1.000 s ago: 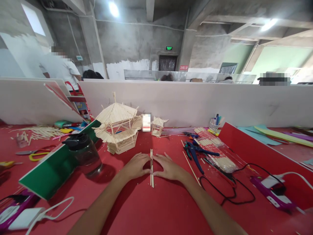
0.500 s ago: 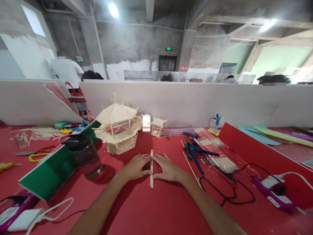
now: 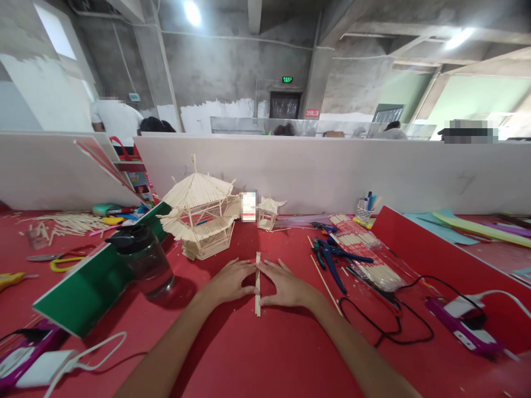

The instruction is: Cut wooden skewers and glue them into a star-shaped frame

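Observation:
A few thin wooden sticks (image 3: 258, 307) lie side by side on the red tabletop (image 3: 265, 359), pointing away from me. From the left, my left hand (image 3: 233, 281) presses its fingertips and thumb against them. My right hand (image 3: 287, 283) does the same from the right, so both hands grip the sticks between them. Behind my left hand stands a large pavilion model (image 3: 207, 213) built of sticks. A much smaller stick pavilion (image 3: 267, 213) is beyond my hands.
To the left are a dark-lidded water bottle (image 3: 143, 262) and a green divider (image 3: 83, 301). Blue pliers (image 3: 332, 260), packs of sticks (image 3: 381, 273) and a black cable (image 3: 373, 334) lie right. A purple power strip (image 3: 464, 331) sits by the red divider (image 3: 448, 257).
Both hands keep their hold on the sticks with hardly any movement. The view has shifted very slightly, and the person in white at the back left has moved a little to the right.

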Demonstrator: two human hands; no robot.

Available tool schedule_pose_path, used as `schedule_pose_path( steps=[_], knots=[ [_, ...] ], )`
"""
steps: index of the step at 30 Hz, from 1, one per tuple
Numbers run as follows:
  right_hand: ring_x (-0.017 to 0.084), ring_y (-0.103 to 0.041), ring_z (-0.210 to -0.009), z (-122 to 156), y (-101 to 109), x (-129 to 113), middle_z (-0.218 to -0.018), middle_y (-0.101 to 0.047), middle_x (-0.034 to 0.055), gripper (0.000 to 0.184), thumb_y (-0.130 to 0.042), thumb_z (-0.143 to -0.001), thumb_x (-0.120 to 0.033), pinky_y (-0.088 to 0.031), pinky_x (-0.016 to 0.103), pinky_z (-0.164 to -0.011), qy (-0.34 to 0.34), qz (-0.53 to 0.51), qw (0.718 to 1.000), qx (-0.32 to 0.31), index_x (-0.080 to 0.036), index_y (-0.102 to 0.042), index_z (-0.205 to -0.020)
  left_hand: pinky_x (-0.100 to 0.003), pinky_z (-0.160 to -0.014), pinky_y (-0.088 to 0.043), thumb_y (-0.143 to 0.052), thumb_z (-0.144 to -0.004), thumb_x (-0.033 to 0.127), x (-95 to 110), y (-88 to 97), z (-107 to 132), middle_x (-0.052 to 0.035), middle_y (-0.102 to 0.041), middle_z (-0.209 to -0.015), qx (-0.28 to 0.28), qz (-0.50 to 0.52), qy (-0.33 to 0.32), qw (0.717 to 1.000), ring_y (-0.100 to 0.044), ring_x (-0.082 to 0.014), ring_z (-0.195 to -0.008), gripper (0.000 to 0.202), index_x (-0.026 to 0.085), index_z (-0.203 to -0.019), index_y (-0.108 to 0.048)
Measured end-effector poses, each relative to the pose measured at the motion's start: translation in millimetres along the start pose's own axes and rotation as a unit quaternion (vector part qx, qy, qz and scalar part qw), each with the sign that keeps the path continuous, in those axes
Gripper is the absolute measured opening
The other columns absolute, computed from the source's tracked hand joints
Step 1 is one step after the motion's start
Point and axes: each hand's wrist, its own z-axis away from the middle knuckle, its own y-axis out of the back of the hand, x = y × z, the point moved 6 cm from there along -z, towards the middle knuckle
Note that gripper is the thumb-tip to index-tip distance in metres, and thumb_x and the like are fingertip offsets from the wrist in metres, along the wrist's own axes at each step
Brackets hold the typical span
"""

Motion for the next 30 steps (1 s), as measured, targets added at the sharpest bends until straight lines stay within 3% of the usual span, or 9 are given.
schedule_pose_path(
  steps=[5,8,30],
  knots=[
    [0.03,-0.007,-0.15,1.0,-6.1,-7.7,-0.162,-0.009,0.0143,0.122,-0.065,-0.069,-0.076,0.003,0.052,-0.12,0.011,0.008,0.999,-0.036,-0.017,-0.003,-0.157,-0.059,-0.112,-0.03,-0.06,-0.085,0.06,2.0,1.4,0.3,-0.0158,-0.055,-0.141,0.005,0.001,-0.012,1.0,-0.047,-0.0336,-0.134,0.066,0.022,-0.138,-0.051],
    [0.031,-0.005,-0.15,1.1,-8.0,-10.7,-0.162,-0.008,0.0154,0.127,-0.066,-0.066,-0.078,0.004,0.053,-0.12,0.009,0.017,0.999,-0.038,-0.017,-0.001,-0.157,-0.059,-0.112,-0.029,-0.06,-0.085,0.061,1.5,1.5,0.3,-0.0162,-0.057,-0.138,0.007,0.009,-0.013,1.0,-0.048,-0.0333,-0.133,0.065,0.022,-0.136,-0.053],
    [0.032,-0.005,-0.15,1.1,-13.2,-10.2,-0.162,-0.006,0.0159,0.121,-0.063,-0.072,-0.073,0.001,0.054,-0.12,0.003,0.034,0.998,-0.049,-0.013,-0.001,-0.156,-0.06,-0.111,-0.029,-0.058,-0.084,0.065,1.3,1.1,1.5,-0.0164,-0.06,-0.134,0.009,0.011,-0.012,1.0,-0.05,-0.034,-0.13,0.064,0.022,-0.131,-0.057]
  ],
)
